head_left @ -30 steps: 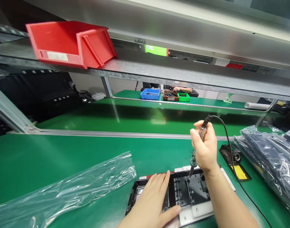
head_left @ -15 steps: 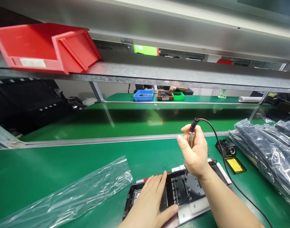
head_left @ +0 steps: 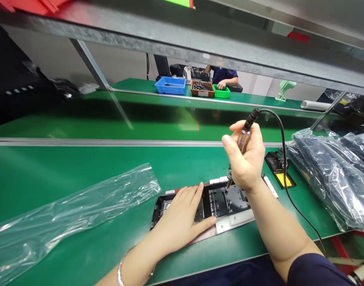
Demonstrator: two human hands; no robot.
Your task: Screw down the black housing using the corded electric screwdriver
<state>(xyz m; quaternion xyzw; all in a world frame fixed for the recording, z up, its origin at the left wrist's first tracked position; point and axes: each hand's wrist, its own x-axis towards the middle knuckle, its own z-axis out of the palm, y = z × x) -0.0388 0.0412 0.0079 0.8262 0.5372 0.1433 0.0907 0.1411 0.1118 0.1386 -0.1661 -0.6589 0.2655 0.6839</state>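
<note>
An electronics assembly line in a factory: long green anti-static workbenches [head_left: 80,174] run in rows under a grey metal overhead shelf [head_left: 200,43], small blue, brown and green plastic parts bins [head_left: 171,85] sit on the far bench, and another worker in a dark shirt [head_left: 222,76] stands there.

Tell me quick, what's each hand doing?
Left hand: open, flat on the black panel.
Right hand: closed around the corded electric screwdriver.
</note>
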